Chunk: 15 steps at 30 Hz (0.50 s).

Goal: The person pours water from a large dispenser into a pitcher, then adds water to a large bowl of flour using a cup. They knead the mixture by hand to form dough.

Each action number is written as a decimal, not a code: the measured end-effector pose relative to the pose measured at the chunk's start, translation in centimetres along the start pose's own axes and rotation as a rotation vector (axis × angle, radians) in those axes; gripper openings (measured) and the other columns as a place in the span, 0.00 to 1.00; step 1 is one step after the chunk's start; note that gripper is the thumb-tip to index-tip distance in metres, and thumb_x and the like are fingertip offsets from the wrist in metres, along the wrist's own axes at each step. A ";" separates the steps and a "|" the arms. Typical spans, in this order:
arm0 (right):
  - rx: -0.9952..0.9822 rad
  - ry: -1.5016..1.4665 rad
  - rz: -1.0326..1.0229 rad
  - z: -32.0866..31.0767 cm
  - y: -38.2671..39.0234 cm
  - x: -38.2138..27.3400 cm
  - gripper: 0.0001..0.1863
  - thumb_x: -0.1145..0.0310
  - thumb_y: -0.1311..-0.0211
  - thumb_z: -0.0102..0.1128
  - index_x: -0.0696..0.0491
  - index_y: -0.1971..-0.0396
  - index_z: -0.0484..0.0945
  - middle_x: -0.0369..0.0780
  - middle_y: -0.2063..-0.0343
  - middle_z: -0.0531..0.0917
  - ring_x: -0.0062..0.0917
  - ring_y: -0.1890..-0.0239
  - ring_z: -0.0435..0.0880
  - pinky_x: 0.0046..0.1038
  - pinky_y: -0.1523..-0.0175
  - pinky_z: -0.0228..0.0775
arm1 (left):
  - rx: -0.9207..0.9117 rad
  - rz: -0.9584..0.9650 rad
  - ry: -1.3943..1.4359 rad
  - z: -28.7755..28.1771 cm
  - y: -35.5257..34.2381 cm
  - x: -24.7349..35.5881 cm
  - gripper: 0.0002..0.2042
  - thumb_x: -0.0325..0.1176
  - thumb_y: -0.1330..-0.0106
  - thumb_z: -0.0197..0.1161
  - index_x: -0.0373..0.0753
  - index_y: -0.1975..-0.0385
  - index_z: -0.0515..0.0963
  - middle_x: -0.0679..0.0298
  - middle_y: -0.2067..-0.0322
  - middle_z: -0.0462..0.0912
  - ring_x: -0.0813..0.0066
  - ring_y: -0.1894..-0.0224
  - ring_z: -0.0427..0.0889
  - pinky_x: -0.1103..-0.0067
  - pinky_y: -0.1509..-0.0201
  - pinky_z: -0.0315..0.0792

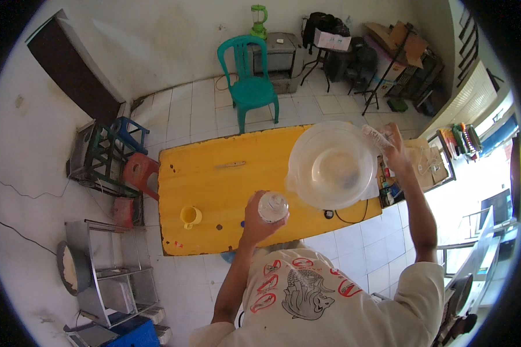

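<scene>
My left hand (255, 220) is wrapped round a clear plastic bottle (274, 206), held upright over the near side of the yellow table (214, 185). A large translucent plastic basin (307, 179) stands towards the table's right end. At its far right rim, my right hand (396, 151) grips a clear, wrinkled plastic item (376, 137) with faint printing. That item points over the basin's edge; its exact kind is hard to make out. A yellow mug (191, 216) sits left of my left hand.
A small blue round thing (242, 224) lies beside my left wrist. Near the basin is a black round object (329, 214) with a cable. Beyond the table stands a green plastic chair (252, 87); red stools (140, 173) are at its left end. A metal rack (116, 272) stands lower left.
</scene>
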State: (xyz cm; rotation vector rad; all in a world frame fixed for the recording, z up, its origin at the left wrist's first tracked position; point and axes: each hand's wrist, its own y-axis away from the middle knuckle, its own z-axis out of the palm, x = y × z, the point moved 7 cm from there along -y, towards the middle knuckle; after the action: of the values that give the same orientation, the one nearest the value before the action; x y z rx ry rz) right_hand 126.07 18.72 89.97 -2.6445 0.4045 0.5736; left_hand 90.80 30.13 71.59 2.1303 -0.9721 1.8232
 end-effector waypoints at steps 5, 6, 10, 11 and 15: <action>0.143 -0.330 0.227 9.4 5.6 9.5 0.24 0.75 0.32 0.57 0.47 0.37 0.79 0.46 0.52 0.77 0.35 0.54 0.80 0.36 0.40 0.70 | 0.078 -0.121 0.101 -1.9 0.8 -0.6 0.28 0.32 0.54 0.83 0.38 0.54 0.75 0.59 0.60 0.82 0.65 0.56 0.83 0.69 0.48 0.77; 0.130 -0.218 0.147 11.8 6.2 10.3 0.27 0.81 0.34 0.54 0.47 0.36 0.78 0.47 0.50 0.78 0.34 0.52 0.80 0.36 0.38 0.70 | 0.102 -0.113 0.094 -2.4 0.9 -0.4 0.28 0.32 0.54 0.83 0.38 0.53 0.75 0.60 0.60 0.82 0.67 0.57 0.83 0.70 0.48 0.77; 0.349 -0.853 0.717 22.9 12.9 14.0 0.24 0.76 0.32 0.47 0.61 0.37 0.75 0.42 0.50 0.80 0.29 0.49 0.78 0.34 0.38 0.69 | 0.106 -0.156 0.145 -3.9 1.6 0.0 0.29 0.31 0.54 0.82 0.38 0.52 0.74 0.63 0.62 0.83 0.74 0.59 0.82 0.74 0.48 0.78; 0.359 -1.104 0.826 25.6 14.5 13.5 0.24 0.73 0.31 0.46 0.64 0.38 0.74 0.41 0.49 0.79 0.28 0.48 0.77 0.33 0.39 0.69 | 0.119 -0.169 0.128 -4.4 2.0 0.1 0.29 0.31 0.53 0.82 0.38 0.52 0.73 0.64 0.63 0.83 0.74 0.60 0.82 0.74 0.48 0.77; 0.276 -1.014 0.770 30.6 18.7 11.1 0.24 0.66 0.27 0.43 0.64 0.38 0.72 0.44 0.46 0.77 0.31 0.46 0.76 0.33 0.39 0.69 | 0.136 -0.105 0.083 -5.9 3.7 1.2 0.31 0.26 0.51 0.80 0.39 0.46 0.71 0.64 0.59 0.84 0.73 0.55 0.85 0.72 0.48 0.81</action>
State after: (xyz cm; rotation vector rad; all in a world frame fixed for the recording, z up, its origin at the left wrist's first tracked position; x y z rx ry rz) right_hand 118.95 13.73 53.45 -1.5531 1.0360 1.7826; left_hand 83.83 29.92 73.10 2.1174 -0.7223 1.9601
